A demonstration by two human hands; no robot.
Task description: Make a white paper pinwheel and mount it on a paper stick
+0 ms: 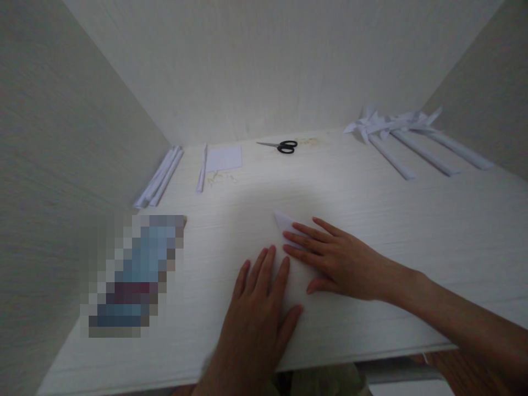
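Observation:
A white sheet of paper [284, 221], folded to a pointed corner, lies on the table in front of me. My right hand [330, 256] rests flat across it with fingers spread, covering most of it. My left hand [259, 297] lies palm down just to the left, its fingers stretched out and the tips close to the paper's edge. Whether the left fingertips touch the paper cannot be made out. Neither hand grips anything.
Black-handled scissors [286, 147] lie at the back, near a flat paper square [224, 158] and a thin paper roll [202, 169]. Several paper rolls [160, 177] are at left, above a pixelated object [142, 269]. Paper pinwheels [373, 125] with paper sticks [424, 154] occupy the back right.

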